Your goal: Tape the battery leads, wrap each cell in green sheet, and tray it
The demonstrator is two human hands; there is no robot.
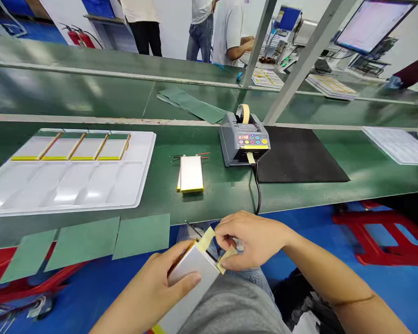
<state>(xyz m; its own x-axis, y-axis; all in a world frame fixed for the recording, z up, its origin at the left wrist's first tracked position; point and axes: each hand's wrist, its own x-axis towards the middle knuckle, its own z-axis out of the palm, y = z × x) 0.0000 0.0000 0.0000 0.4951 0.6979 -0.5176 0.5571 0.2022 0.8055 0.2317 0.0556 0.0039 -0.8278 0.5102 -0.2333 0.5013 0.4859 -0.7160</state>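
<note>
My left hand (163,287) is wrapped round a silvery-white flat battery pack (195,273), held tilted over my lap. Dark wires and pale yellow tape (206,239) show at the pack's upper end. My right hand (247,239) pinches a piece of the yellow tape (227,258) at that end, beside the wires. On the green bench, beyond my hands, lie stacked white cells (191,173) with yellow lower edges and red and black leads. A grey tape dispenser (244,139) stands to their right, with a short tape strip (251,157) sticking out.
At left, a white tray (146,171) holds several cells. Green sheets (142,235) overhang the bench's front edge. A black mat (299,155) lies right of the dispenser, whose cable hangs over the edge. A red stool (386,236) stands at right. People stand beyond the bench.
</note>
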